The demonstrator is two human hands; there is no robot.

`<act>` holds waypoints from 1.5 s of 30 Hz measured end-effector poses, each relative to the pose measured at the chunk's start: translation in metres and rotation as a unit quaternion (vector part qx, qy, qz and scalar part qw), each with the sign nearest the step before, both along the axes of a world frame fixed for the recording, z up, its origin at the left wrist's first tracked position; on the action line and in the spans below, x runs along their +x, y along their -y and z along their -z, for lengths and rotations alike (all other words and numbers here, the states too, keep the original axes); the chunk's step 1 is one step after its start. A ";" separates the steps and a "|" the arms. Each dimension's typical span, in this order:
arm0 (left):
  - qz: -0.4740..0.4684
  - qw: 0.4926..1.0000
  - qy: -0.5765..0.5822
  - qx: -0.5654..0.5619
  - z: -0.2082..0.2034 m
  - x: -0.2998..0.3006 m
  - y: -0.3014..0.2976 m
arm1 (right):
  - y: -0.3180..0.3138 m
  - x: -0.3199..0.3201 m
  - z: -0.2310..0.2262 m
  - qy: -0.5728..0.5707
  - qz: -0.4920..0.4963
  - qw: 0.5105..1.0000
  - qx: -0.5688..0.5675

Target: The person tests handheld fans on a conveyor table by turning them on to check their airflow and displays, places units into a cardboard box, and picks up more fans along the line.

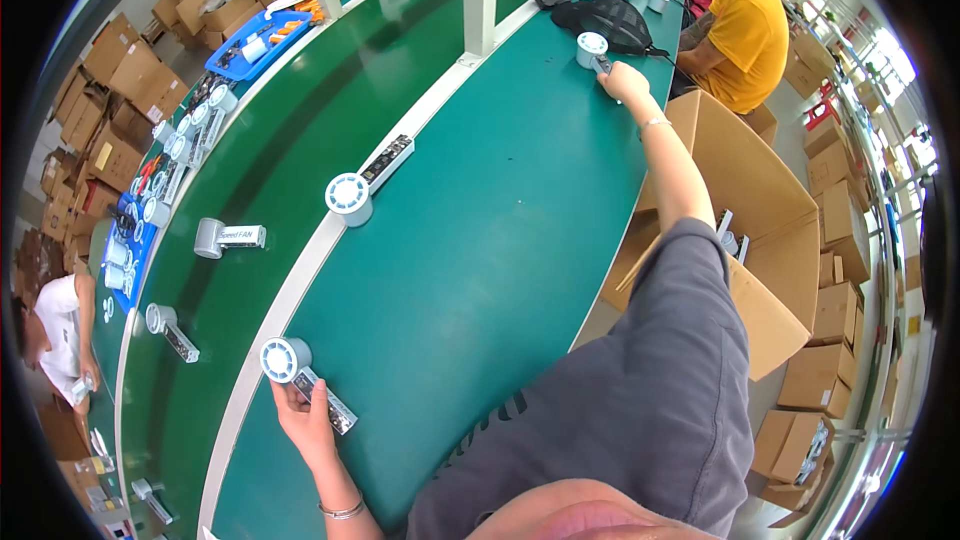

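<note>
My left hand [306, 425], low on the left, grips a handheld fan [285, 359] near where its round pale-blue head meets the handle. The handle is uncovered on one side, and dark electronic parts show inside. Stretched out to the far right, my right hand [627, 85] holds a second handheld fan [591, 48] by its handle, close to the green tabletop. Its fingers partly hide that handle. Between the two hands, a third handheld fan [349, 196] lies across the white rail with its open handle on the table.
Beyond the rail [262, 340], a green conveyor belt carries more fans [209, 238]. A black mesh bag [605, 22] rests past my right hand. An open carton [765, 220] with parts inside stands by the table's right edge. Co-workers sit at far right [755, 40] and far left [62, 330].
</note>
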State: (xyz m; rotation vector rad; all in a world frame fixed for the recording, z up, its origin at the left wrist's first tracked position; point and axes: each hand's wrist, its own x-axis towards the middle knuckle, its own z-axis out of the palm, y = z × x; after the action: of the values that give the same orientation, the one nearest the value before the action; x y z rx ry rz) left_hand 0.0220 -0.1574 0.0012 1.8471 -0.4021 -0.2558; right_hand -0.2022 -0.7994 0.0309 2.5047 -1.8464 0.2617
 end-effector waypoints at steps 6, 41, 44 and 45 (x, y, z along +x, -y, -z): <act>-0.022 0.999 0.023 0.017 -0.007 -0.009 0.007 | 0.004 -0.005 0.009 0.058 0.051 0.993 -0.093; 0.008 0.993 0.069 0.098 0.005 0.005 -0.009 | -0.028 -0.007 0.000 0.004 -0.008 0.960 -0.280; -0.009 0.995 0.050 0.091 0.007 0.004 -0.010 | -0.064 0.044 -0.032 0.105 -0.113 0.939 -0.307; -0.024 0.996 0.046 0.072 0.009 0.003 -0.015 | -0.087 0.068 -0.031 0.181 -0.240 0.900 -0.316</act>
State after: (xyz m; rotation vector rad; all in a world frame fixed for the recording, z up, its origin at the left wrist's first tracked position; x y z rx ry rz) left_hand 0.0250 -0.1424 -0.0075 2.0134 -0.4106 -0.1697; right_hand -0.1338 -0.7120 0.0620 2.4505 -0.9120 1.1868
